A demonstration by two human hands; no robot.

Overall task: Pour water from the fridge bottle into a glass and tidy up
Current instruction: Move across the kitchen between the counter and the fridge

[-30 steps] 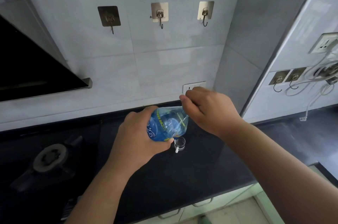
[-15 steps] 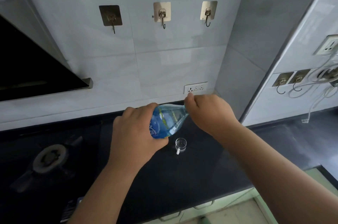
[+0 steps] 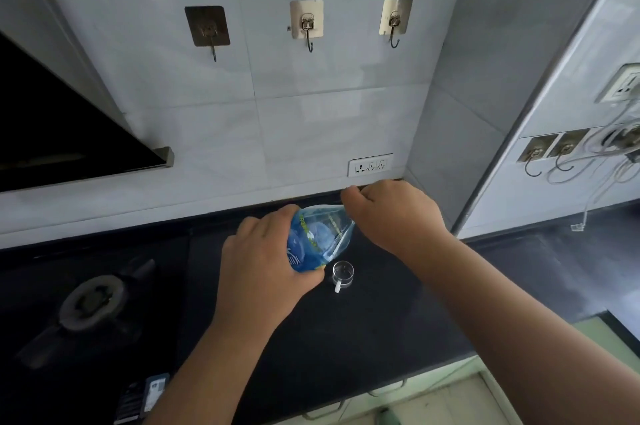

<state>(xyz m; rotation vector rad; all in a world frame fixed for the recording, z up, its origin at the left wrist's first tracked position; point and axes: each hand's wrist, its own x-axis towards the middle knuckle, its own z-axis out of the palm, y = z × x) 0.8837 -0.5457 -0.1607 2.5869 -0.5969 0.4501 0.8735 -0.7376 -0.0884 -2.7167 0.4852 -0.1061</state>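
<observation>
I'm looking down at the black bench (image 3: 363,338), whose back edge is running along the tiled wall (image 3: 277,133) and whose front edge is showing low in the view, with bare dark surface lying open between the glass and that front edge. A gas burner (image 3: 91,300) is sitting toward the bench's left end, and the right side is closing in at a wall corner. My left hand (image 3: 266,272) is wrapping its grip around the body of the blue-labelled bottle (image 3: 318,237), holding it tilted above the bench. My right hand (image 3: 391,213) is curling its grip on the bottle's neck end, which it is hiding. The small clear glass (image 3: 343,274) is standing upright on the bench just below the bottle, near the back edge
</observation>
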